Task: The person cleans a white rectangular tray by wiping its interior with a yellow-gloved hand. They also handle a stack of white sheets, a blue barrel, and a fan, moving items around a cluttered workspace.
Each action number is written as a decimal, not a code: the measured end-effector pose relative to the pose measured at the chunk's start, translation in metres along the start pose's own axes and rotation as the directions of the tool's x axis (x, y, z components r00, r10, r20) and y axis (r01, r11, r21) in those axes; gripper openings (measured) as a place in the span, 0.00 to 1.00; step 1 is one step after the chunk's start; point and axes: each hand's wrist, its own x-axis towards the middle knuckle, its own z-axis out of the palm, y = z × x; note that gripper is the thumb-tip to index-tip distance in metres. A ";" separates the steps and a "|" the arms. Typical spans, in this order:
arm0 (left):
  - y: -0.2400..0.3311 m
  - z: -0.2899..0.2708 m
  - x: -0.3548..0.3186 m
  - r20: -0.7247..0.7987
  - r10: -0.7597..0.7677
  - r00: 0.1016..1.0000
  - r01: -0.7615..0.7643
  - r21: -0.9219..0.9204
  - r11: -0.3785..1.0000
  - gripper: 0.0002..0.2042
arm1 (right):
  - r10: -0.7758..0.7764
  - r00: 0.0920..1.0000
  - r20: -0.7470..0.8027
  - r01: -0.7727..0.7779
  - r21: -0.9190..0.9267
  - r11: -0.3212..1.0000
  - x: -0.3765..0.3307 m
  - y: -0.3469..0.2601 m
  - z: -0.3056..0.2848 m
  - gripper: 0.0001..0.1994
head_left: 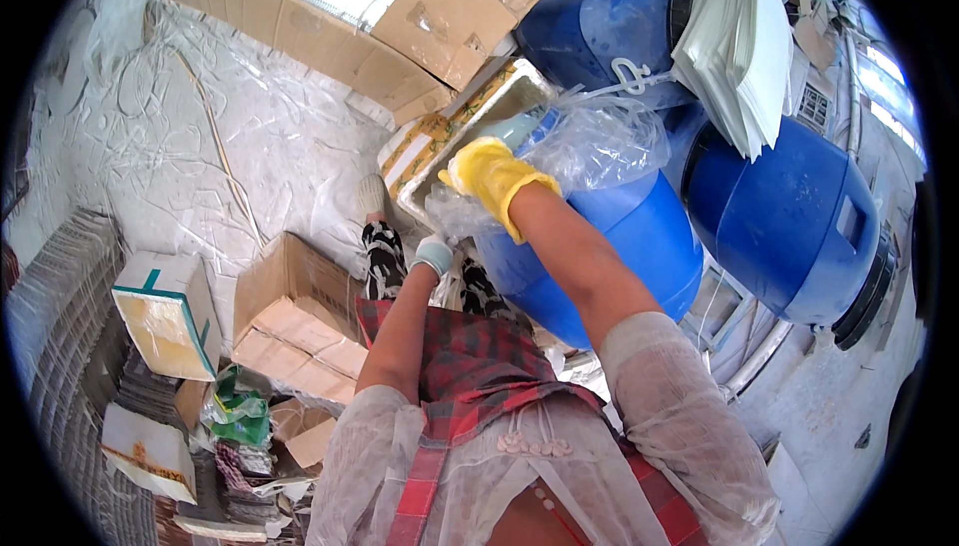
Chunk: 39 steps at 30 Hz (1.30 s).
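My right hand [489, 178], in a yellow rubber glove, reaches over a blue plastic barrel [639, 246]. Its fingers are curled, and what they hold is hidden. Clear plastic sheeting [604, 141] bunches over the barrel's mouth and shows again below the glove. Lower and to the left, my left hand [434, 253] wears a white glove close to that plastic; its fingers do not show clearly. Just beyond my hands a white foam box [408, 204], bound with yellow-brown tape, stands tilted, with a pale translucent item [514, 130] at its near side.
More blue barrels [789, 216] lie at the right, with a stack of white sheets [734, 46] above. Large cardboard [300, 31] fills the far side. A carton [300, 316], a foam box [170, 311] and stacked flat boards [60, 296] stand left. Loose strips litter the floor [300, 146].
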 end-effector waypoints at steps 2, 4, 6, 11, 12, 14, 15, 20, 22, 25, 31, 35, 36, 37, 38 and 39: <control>0.005 -0.004 0.000 0.010 -0.026 1.000 0.026 0.016 1.000 0.17 | 0.025 0.999 -0.020 -0.024 0.052 0.998 -0.002 -0.001 -0.001 0.24; 0.010 -0.009 -0.002 0.023 -0.049 0.999 0.048 0.023 0.999 0.18 | 0.011 1.000 -0.029 -0.010 0.046 0.999 0.002 0.000 0.002 0.23; 0.014 -0.014 -0.005 0.022 -0.040 0.999 0.040 0.006 0.999 0.18 | 0.006 0.999 -0.034 -0.004 0.038 0.999 0.003 0.002 0.004 0.23; 0.013 -0.013 -0.005 0.018 -0.052 0.999 0.052 0.009 0.999 0.18 | -0.021 0.998 -0.051 0.021 0.005 1.000 0.001 -0.001 0.000 0.21; 0.012 -0.013 -0.004 0.017 -0.051 0.999 0.051 0.008 0.999 0.18 | -0.017 0.998 -0.053 0.018 0.008 1.000 0.001 -0.001 -0.001 0.21; 0.013 -0.013 -0.005 0.013 -0.049 0.999 0.049 -0.004 0.999 0.18 | -0.013 0.998 -0.054 0.014 0.013 1.000 0.001 -0.001 -0.001 0.21; 0.013 -0.013 -0.005 0.013 -0.047 0.999 0.047 -0.012 0.999 0.17 | -0.013 0.998 -0.064 0.014 0.015 1.000 0.002 0.000 0.000 0.21; 0.015 -0.014 -0.005 0.052 -0.034 0.998 0.032 0.047 0.998 0.16 | 0.011 0.996 -0.086 -0.009 0.028 1.000 -0.001 0.000 0.000 0.22; 0.017 -0.017 -0.006 0.079 -0.018 0.997 0.014 0.052 0.999 0.16 | 0.012 0.997 -0.082 -0.011 0.023 1.000 -0.002 -0.001 0.000 0.23; 0.006 -0.003 -0.002 0.038 0.057 0.998 -0.055 -0.037 0.998 0.15 | 0.006 1.000 -0.008 -0.006 -0.013 1.000 -0.021 -0.003 -0.008 0.26; 0.028 -0.009 -0.030 -0.006 0.067 0.998 -0.066 0.097 0.993 0.12 | 0.006 0.994 0.107 0.004 -0.087 0.996 -0.065 -0.007 -0.012 0.30; 0.035 -0.009 -0.050 -0.057 0.158 0.986 -0.150 0.133 0.980 0.12 | 0.020 0.997 0.071 -0.016 -0.052 0.998 -0.096 -0.007 0.002 0.33; 0.033 -0.006 -0.053 -0.089 0.194 0.977 -0.181 0.140 0.973 0.13 | 0.020 0.998 0.066 -0.016 -0.052 0.999 -0.105 -0.008 0.007 0.33; 0.035 -0.006 -0.059 -0.120 0.233 0.965 -0.214 0.150 0.965 0.13 | 0.036 0.999 0.025 -0.035 -0.040 0.999 -0.113 -0.009 0.015 0.34; 0.036 -0.006 -0.064 -0.151 0.269 0.951 -0.245 0.161 0.956 0.14 | 0.012 1.000 -0.021 -0.013 -0.049 0.999 -0.124 -0.008 0.021 0.34; 0.039 -0.005 -0.068 -0.196 0.305 0.932 -0.276 0.163 0.947 0.15 | -0.011 0.998 -0.066 0.007 -0.060 0.998 -0.137 -0.007 0.025 0.34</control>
